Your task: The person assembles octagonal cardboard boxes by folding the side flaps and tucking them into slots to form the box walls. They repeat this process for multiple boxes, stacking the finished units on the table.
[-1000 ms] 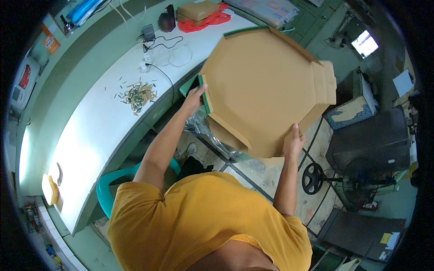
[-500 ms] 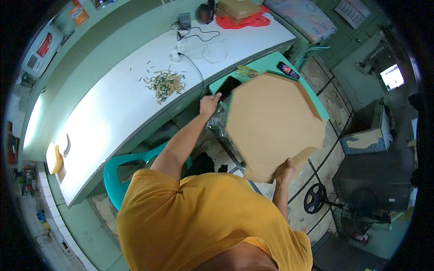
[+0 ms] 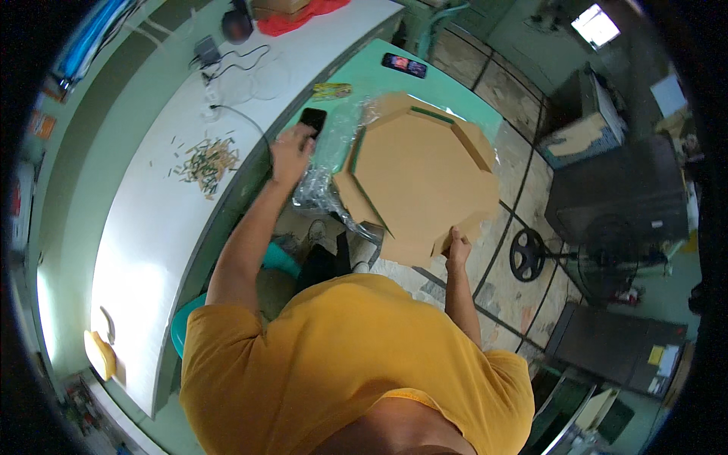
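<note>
Cardboard point(image 3: 425, 174) sits in right hand point(image 3: 457, 250), left hand point(image 3: 290, 155) outstretched.

The octagonal cardboard box point(image 3: 421, 171) in front of me is plain tan, edged dark green along some of its raised sides. The surface point(image 3: 464, 102) under it is mint green. I count 2 phones there: a black phone point(image 3: 312, 119), and a dark phone point(image 3: 404, 65) lit with pink and blue. The T-shirt point(image 3: 371, 334) is mustard yellow, the plastic bag point(image 3: 307, 15) bright red, the chair point(image 3: 281, 259) teal. Dark lines grid the pale, mottled floor point(image 3: 493, 262). The scraps point(image 3: 206, 165) mix green and tan.
</note>
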`<state>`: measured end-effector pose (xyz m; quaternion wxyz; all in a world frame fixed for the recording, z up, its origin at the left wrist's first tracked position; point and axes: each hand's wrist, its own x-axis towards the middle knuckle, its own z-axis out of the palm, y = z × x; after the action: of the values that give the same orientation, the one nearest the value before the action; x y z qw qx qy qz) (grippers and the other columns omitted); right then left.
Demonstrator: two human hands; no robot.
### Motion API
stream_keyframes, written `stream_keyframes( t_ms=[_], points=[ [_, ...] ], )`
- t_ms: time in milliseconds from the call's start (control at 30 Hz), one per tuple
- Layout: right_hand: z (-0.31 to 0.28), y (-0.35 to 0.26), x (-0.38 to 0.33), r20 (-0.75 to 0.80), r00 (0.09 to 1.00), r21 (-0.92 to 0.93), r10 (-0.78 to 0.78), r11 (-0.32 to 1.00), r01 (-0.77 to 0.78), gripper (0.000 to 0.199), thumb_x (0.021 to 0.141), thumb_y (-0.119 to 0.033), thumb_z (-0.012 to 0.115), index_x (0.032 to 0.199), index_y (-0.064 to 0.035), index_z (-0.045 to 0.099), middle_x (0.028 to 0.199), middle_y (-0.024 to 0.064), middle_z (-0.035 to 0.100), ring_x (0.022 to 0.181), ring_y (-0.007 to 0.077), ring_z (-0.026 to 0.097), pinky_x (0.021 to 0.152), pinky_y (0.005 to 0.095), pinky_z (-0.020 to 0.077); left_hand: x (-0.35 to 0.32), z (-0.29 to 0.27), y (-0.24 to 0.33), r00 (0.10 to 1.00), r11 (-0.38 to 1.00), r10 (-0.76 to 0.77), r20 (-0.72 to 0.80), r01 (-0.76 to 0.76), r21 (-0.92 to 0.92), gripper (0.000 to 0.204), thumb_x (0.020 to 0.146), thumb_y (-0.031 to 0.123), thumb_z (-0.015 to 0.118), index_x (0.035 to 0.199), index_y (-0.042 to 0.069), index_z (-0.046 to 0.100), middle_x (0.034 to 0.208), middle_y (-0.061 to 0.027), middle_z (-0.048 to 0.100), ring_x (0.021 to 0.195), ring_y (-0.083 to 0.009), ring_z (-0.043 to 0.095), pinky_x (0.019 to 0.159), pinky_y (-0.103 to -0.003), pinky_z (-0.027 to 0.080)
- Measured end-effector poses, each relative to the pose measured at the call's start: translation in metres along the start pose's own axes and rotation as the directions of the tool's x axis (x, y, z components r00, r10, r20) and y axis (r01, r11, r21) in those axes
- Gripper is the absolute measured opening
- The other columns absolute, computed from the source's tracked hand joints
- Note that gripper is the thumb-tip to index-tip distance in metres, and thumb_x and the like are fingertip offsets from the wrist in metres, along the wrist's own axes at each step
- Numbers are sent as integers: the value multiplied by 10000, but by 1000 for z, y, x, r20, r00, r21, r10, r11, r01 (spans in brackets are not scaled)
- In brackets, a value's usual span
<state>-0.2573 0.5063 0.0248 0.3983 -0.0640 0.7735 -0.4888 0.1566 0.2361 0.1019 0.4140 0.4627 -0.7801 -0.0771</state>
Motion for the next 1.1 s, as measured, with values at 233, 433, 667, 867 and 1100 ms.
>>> stream_keyframes(
  t_ms=[233,433,667,867,1100],
  points=[
    [-41,-34,-41,611,379,-693,-695,-239,680,228,823,-155,625,1049,-127,632,1150,81,611,1130,299,530,972,469,404,-82,66,114,567,865,501,654,-345,-364,455,806,213,680,1235,90,591,1257,-133,557,1252,-340,455,1088,-483,302],
    [-36,-60,-11,872,158,-348,-463,-361,865,249,881,-198,567,1110,-136,645,1136,66,608,1108,283,543,1073,458,327,-90,83,112,610,893,450,653,-315,-321,292,854,341,645,1068,150,698,1187,-69,623,1276,-371,424,1109,-560,227],
    [5,-68,9,828,316,-390,-463,-70,918,158,797,-172,600,937,-126,656,869,88,619,965,301,572,991,472,379,-92,90,126,617,910,404,675,-343,-232,190,854,292,641,910,124,710,946,-36,688,1125,-289,555,1096,-515,260],
    [10,-48,2,782,123,-354,-611,-273,894,240,721,-113,587,947,-55,644,1026,100,646,1107,323,555,989,436,434,-89,98,138,631,936,350,692,-201,-290,136,849,205,639,851,73,672,886,-86,667,934,-267,608,1073,-482,312],
    [-10,-36,-22,917,140,-361,-374,-628,689,762,747,-324,627,1361,72,410,1481,205,341,1394,342,301,1159,462,220,-104,98,134,673,935,342,655,-173,-311,228,838,187,667,1030,65,678,1094,-78,673,1198,-292,535,1135,-515,240]
  ],
)
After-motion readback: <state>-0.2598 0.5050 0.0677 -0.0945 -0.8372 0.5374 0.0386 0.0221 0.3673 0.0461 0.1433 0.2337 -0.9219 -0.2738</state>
